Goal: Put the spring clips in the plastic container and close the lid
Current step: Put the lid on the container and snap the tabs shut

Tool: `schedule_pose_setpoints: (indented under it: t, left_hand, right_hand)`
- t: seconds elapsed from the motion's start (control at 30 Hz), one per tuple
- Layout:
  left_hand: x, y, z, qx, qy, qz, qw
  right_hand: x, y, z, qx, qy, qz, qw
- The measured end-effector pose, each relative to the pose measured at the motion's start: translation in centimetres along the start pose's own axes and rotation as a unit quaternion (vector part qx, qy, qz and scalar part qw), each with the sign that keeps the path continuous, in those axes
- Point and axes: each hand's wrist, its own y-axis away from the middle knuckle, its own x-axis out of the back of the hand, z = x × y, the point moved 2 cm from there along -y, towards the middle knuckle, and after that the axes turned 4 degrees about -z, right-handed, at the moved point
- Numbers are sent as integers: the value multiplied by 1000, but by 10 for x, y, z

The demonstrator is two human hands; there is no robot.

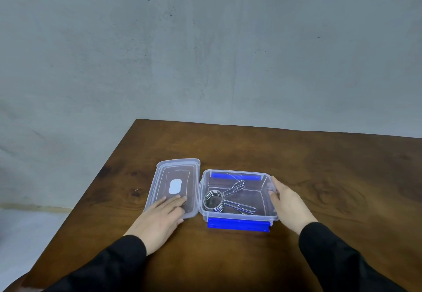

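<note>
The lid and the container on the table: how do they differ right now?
The lid lies flat and open beside the container, bearing a white patch; the container holds metal spring clips. The container has blue latches; the lid shows none. The left hand rests flat on the lid; the right hand steadies the container's side. Both are clear plastic.

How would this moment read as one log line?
clips in container | lid open | left hand on lid | right hand steadies container
</note>
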Motion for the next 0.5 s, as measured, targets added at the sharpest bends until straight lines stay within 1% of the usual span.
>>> schedule_pose_setpoints:
  t: [0.1,0.2,0.27,0.33,0.37,0.43,0.5]
  left_hand:
    - [18,-9,-10,36,17,45,998]
    - [45,-20,-17,107,59,62,991]
    - [69,-23,-16,168,107,68,978]
    - [92,-25,-15,232,192,116,947]
    - [104,-28,-11,246,238,146,928]
    - [129,-39,4,223,349,211,885]
    - [149,-56,23,181,458,265,829]
  right_hand:
    - [0,-1,3,0,-12,0,1000]
    - [1,-1,4,6,-2,13,1000]
    - [3,1,3,7,13,32,999]
    - [10,4,0,22,0,66,998]
    - [15,7,-4,35,-28,77,996]
    - [24,8,-14,63,-89,88,990]
    - [34,7,-26,90,-125,72,985]
